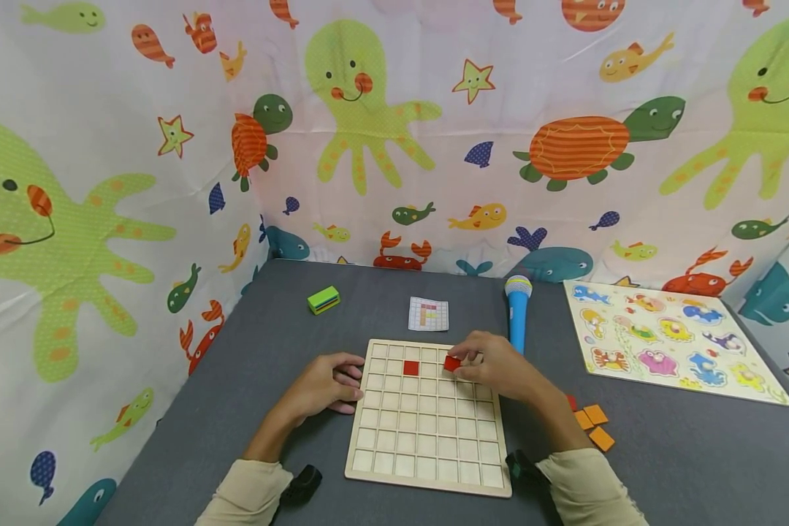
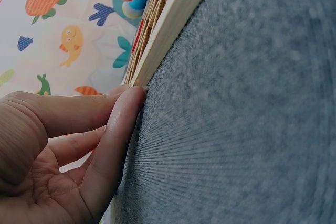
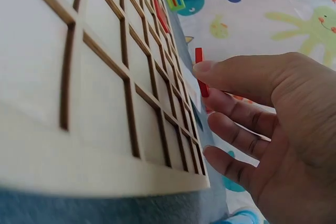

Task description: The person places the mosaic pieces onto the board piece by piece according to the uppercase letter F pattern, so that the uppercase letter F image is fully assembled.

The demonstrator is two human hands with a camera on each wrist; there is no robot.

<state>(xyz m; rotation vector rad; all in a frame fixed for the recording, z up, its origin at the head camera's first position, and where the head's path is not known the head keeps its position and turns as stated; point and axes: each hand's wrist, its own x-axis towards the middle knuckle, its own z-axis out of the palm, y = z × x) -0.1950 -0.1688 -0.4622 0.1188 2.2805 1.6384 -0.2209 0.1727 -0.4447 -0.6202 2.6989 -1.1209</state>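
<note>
A pale wooden grid board lies on the grey table before the person. One red square tile sits in a cell near its far side. The right hand holds a second red tile between thumb and fingers, a little above the far right cells; its other fingers are loosely bent. At the board's left edge, the left hand pinches the rim with thumb and forefinger, as the left wrist view shows. A small card with a coloured grid pattern lies just beyond the board.
Several orange tiles and a partly hidden red piece lie beside the right forearm. A blue toy microphone and a sea-animal puzzle board are to the right. A green striped block stands back left. Printed cloth walls surround the table.
</note>
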